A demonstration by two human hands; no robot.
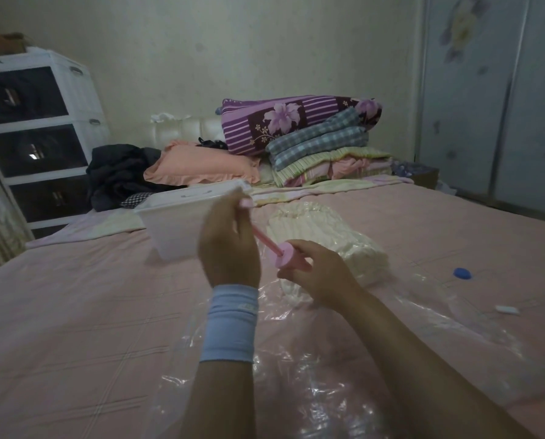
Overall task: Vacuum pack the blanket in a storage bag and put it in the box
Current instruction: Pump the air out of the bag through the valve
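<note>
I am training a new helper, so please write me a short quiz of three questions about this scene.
1. True or false: the cream blanket lies inside the white box.
2. Which hand grips the rod of the pink pump: A, the left hand, or B, the right hand?
3. Fill in: the small cap on the bed is ____.
Key: 1 false; 2 A; 3 blue.

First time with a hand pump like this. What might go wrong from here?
1. The pump leans, with the right hand on its body and the left hand gripping the drawn-out rod. It may lose its seal on the bag and leak air.
2. The blue cap lies off to the right on the bed. Air may creep back in before it is fitted.
</note>
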